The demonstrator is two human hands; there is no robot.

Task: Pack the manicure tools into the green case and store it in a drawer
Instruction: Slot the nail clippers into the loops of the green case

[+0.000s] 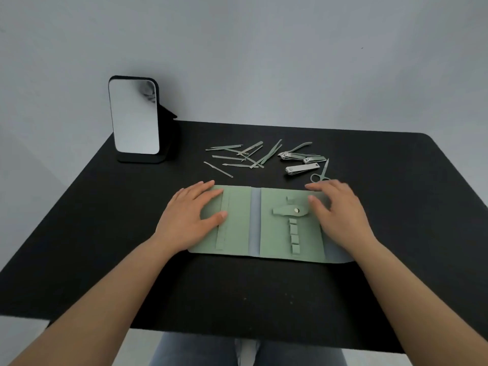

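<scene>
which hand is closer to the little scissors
Right. The right hand lies flat on the green case, fingertips just short of the scissors. The left hand rests on the case's far left side.

Surface [396, 233]: bare black stretches run along the near edge, the far right and the left flank, open for passage. The green case [237, 220] lies open and flat at centre. Just behind it the thin tools [243, 155], nail clippers [301, 169] and scissors [320, 174] lie scattered and overlapping, narrowing the gaps between them. An upright mirror [134, 117] blocks the far-left corner. The wall closes the far side.
</scene>
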